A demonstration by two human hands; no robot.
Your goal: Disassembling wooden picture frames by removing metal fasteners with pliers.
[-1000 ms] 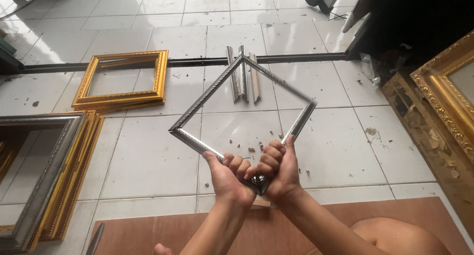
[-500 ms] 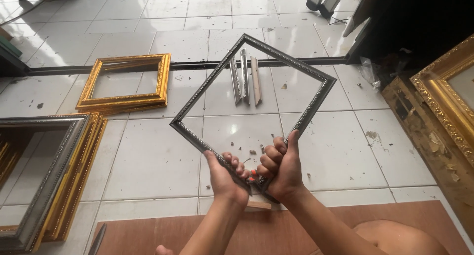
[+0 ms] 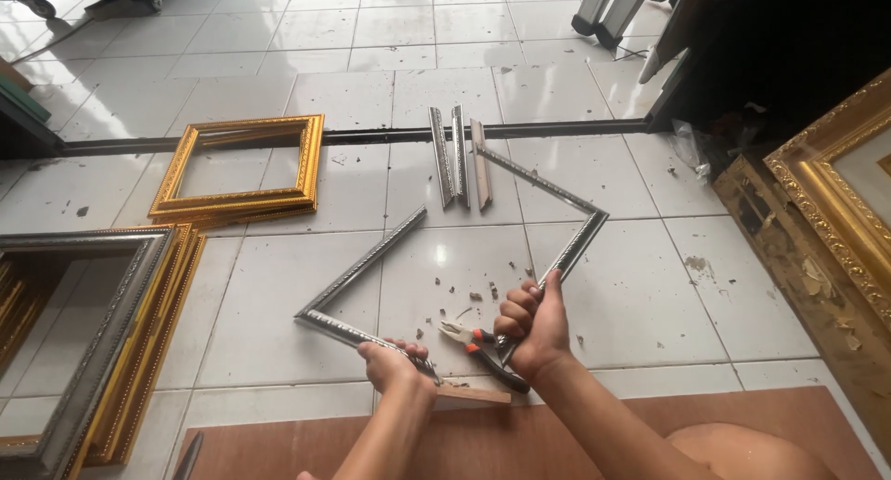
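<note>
The silver frame [image 3: 464, 285], whole and lifted a moment ago, now lies split into two L-shaped halves on the tiled floor [image 3: 631, 304]. My left hand [image 3: 394, 364] clenches the near half, my right hand [image 3: 534, 322] the far one. Pliers [image 3: 478, 345] lie between; bare tiles beyond.

Each hand grips a split silver frame half [image 3: 357, 278] – pliers [image 3: 478, 347] between.

Take the pliers [image 3: 483, 348] as your landmark: loose moulding strips [image 3: 458, 155] lie behind them, stacked frames [image 3: 237, 169] far left, wooden board [image 3: 483, 438] before them.
</note>
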